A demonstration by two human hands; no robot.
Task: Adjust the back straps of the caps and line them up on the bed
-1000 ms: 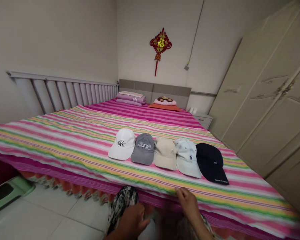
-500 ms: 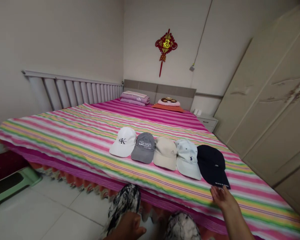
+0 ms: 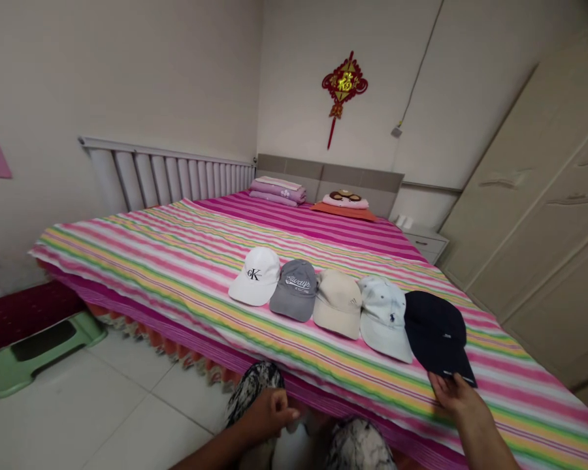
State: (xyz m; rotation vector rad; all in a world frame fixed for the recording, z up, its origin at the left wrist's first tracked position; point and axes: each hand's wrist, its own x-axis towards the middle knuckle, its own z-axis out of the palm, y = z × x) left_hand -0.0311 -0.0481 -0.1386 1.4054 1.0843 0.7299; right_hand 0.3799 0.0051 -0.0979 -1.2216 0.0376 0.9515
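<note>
Navy cap (image 3: 436,333) is where we're at on the head cam: our right hand (image 3: 455,395) sits open, fingers spread right at its brim, at the end of a row on the striped bedspread (image 3: 127,274). Next along, side by side, are a pale blue cap (image 3: 385,318), beige cap (image 3: 338,303), grey cap (image 3: 294,290) and white cap (image 3: 253,276). Our left hand (image 3: 269,418) hangs half-curled above a patterned trouser leg (image 3: 255,391), holding nothing.

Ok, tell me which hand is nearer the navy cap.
Right. The right hand is right at the lower edge of the navy cap's brim. The left hand is much farther off, down by the knee, beyond the other caps' side.
</note>
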